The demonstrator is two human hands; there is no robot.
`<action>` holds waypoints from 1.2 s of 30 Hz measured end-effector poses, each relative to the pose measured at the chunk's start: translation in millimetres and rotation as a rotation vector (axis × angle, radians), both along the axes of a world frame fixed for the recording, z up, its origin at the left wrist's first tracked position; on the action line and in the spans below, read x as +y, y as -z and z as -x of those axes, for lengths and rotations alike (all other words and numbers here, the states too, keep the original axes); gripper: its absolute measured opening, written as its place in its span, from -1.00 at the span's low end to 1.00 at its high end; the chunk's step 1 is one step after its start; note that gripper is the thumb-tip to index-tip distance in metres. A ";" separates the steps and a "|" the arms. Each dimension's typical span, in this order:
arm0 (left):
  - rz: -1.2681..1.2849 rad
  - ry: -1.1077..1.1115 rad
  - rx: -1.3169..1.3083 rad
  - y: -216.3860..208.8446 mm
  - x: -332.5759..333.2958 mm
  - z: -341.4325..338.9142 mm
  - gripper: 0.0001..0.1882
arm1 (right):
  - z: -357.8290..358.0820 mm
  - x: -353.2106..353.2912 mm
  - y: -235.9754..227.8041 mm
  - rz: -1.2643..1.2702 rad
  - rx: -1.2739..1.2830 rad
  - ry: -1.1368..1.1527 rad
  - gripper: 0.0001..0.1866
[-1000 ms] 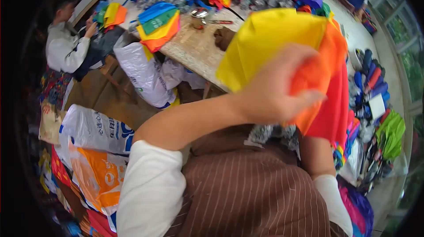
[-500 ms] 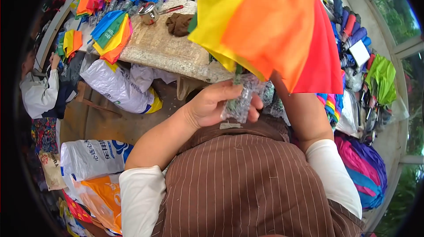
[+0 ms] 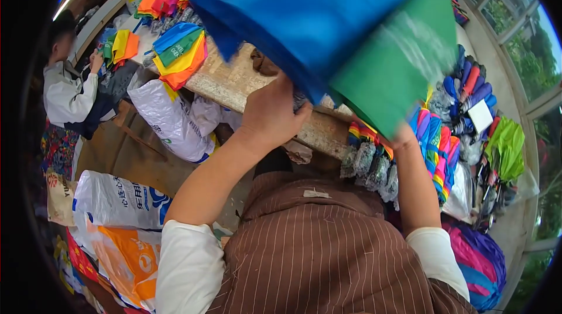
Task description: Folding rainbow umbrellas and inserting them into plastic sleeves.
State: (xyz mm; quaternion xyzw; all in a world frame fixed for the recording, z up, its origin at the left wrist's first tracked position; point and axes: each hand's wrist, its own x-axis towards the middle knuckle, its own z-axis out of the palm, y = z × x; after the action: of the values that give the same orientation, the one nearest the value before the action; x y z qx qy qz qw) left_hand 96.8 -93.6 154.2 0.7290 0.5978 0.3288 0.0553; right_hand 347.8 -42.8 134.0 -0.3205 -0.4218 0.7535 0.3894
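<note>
**A:** While the blur allows, logging hand positions. Left hand point(image 3: 270, 116) is raised in front of the chest, back of the hand toward the camera, fingers curled up into the underside of the umbrella canopy point(image 3: 328, 27). Fingertips are hidden in the fabric; it looks like a closed grip on something at the canopy's centre, but I cannot see what.

**B:** And the right hand point(image 3: 403, 136)?

**A:** Mostly covered. Only a sliver shows below the green panel's lower edge, touching it. Whether those fingers are wide or pinched, I cannot tell.

**B:** Why held so high?

**A:** Judgement only: holding it above the wooden workbench point(image 3: 234, 83) lets the panels hang free of the clutter, and one hand at the centre with the other at the rim suits turning or spreading the cloth.

**B:** Appearance of the canopy?

**A:** Large blue panel uppermost, green panel beside it toward the right, smeared by motion. Smooth, thin fabric. It fills the upper middle of the view, over the bench.

**B:** Surroundings?

**A:** Folded rainbow canopies point(image 3: 178, 56) lie on the bench's left end. White sacks point(image 3: 167, 118) lean under it. Rolled umbrellas point(image 3: 430, 144) sit in a row just right of the right forearm. Another person in a pale jacket point(image 3: 67, 94) works at far left, well apart.
</note>
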 end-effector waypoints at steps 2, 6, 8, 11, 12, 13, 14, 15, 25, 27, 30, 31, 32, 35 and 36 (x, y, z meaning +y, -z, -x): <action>-0.168 0.106 0.152 14.1 0.7 -20.4 -0.54 | -4.4 19.8 12.1 -0.285 0.170 0.112 -0.55; -0.070 0.297 -0.179 29.3 3.8 -57.2 -0.45 | -4.7 55.8 5.6 -0.412 0.194 0.272 -0.52; 0.750 0.774 -1.402 23.1 1.0 -56.1 -0.51 | 2.2 58.0 20.6 -0.407 0.200 0.292 -0.52; 1.132 0.943 -1.617 34.7 2.0 -48.6 -0.50 | 8.7 68.8 34.0 -0.408 0.232 0.286 -0.51; 1.266 1.055 -1.683 33.1 2.9 -46.5 -0.51 | 9.3 69.2 35.7 -0.417 0.253 0.276 -0.51; 1.255 1.070 -1.696 33.4 0.8 -46.8 -0.58 | 5.4 75.8 33.2 -0.430 0.275 0.265 -0.51; 1.193 1.079 -1.656 24.2 -3.7 -49.0 -0.64 | 4.5 64.6 30.3 -0.452 0.295 0.264 -0.51; 1.125 1.097 -1.597 10.8 -2.5 -51.1 -0.69 | -0.2 58.7 25.7 -0.491 0.323 0.263 -0.50; 0.502 0.657 -1.268 -133.1 47.0 -25.6 -0.83 | 12.6 57.3 -46.2 -0.114 0.023 -0.196 -0.44; 0.534 0.673 -1.242 -135.2 54.1 -24.7 -0.82 | 11.1 48.3 -57.3 -0.159 -0.055 -0.226 -0.48; 0.500 0.577 -1.162 -121.0 55.9 -22.1 -0.84 | 6.8 50.1 -85.7 -0.297 -0.285 -0.252 -0.49; 0.501 0.606 -1.185 -103.5 54.9 -23.0 -0.84 | 6.1 56.7 -95.6 -0.343 -0.346 -0.237 -0.49; 0.498 0.627 -1.211 -88.0 50.3 -21.4 -0.83 | 7.9 64.8 -105.6 -0.428 -0.379 -0.210 -0.47; 0.509 0.648 -1.196 -78.1 39.6 -20.2 -0.85 | 8.1 87.1 -155.1 -0.585 -0.437 0.006 -0.41; 0.555 0.645 -1.188 -75.4 33.3 -17.2 -0.85 | 11.9 98.1 -172.2 -0.614 -0.433 0.087 -0.40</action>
State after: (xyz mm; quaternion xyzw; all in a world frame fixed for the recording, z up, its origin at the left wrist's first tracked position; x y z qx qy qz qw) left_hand 113.9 -60.3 229.6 0.5268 0.2837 0.4726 0.6471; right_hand 336.0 55.3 306.2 -0.3584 -0.6866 0.4893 0.4009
